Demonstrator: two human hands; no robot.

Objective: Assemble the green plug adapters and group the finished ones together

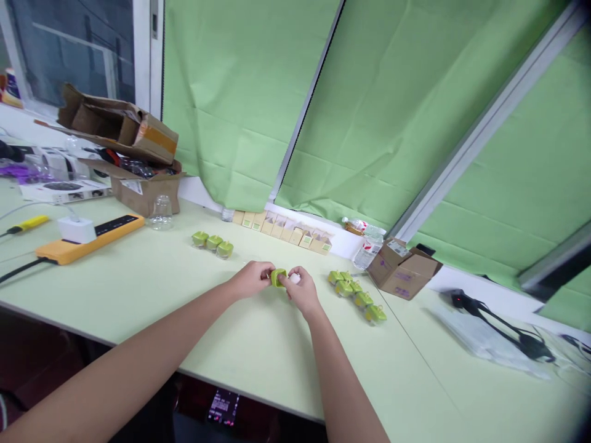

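Observation:
Over the pale green table [258, 351], my left hand [252, 278] and my right hand [301, 289] meet around a small green cube-shaped plug [277, 277]. The left fingers pinch the green plug. The right fingers are curled on a small white piece [294, 278] pressed against it. A row of three green plugs [213, 243] stands to the left. Several more green plugs [355, 294] lie in a line to the right.
A row of small beige boxes [282, 229] lines the back edge under green blinds. A small cardboard box [401, 269] and plastic bottle [367, 237] sit right; black cable [498, 323] on plastic bags further right. An orange power strip [92, 237], glass jar [161, 213] and open cartons [124, 154] stand left.

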